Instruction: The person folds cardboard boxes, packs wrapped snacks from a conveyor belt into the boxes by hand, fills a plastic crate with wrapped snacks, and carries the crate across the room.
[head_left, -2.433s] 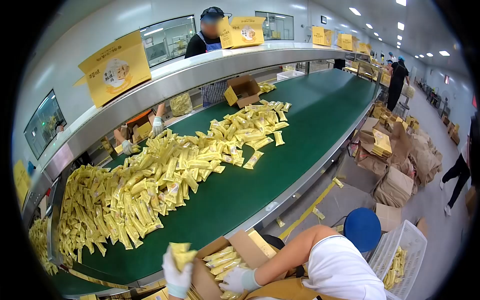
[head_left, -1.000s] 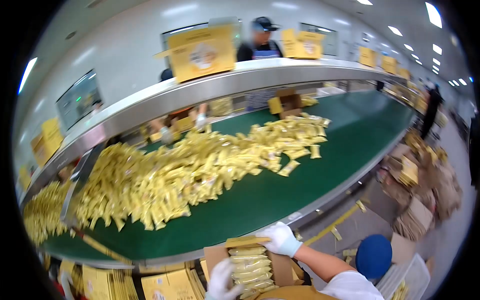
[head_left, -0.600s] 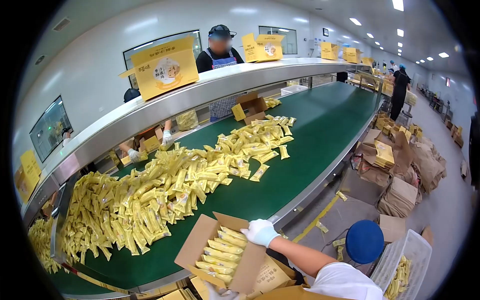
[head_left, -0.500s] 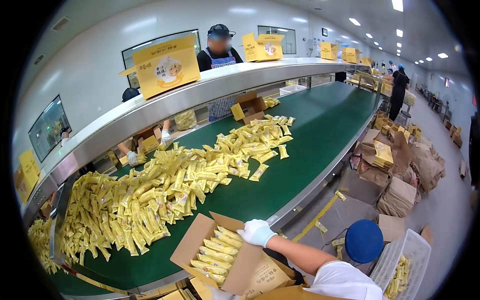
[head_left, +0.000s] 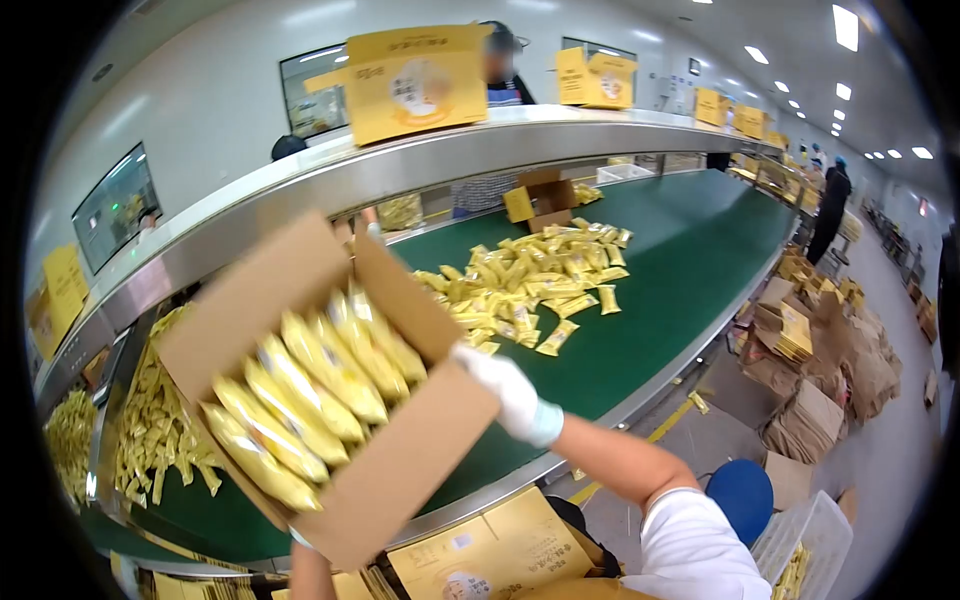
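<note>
An open cardboard box [head_left: 420, 460] is tilted up over the belt, with several yellow-wrapped snack packets [head_left: 300, 390] lying in rows inside it. My right hand [head_left: 508, 395], in a white glove, grips the box's right side wall. Under the lower edge of the box is my left hand [head_left: 302, 540]; only a bit of glove and the wrist show, and the fingers are hidden behind the cardboard. Beyond the box, a loose heap of the same packets [head_left: 540, 270] lies on the green conveyor belt [head_left: 690, 225].
Along the steel shelf [head_left: 250, 180] above the belt stand yellow printed boxes [head_left: 415, 85]. A person [head_left: 508, 85] is behind it. Flat yellow cartons [head_left: 490, 550] lie in front of me. To the right are a blue stool [head_left: 740, 495], a white crate [head_left: 815, 545] and brown paper sacks [head_left: 800, 420].
The filled box has risen from the belt's near edge, up and to the left, and now looks larger and more tilted. Both hands moved with it. My view has shifted slightly.
</note>
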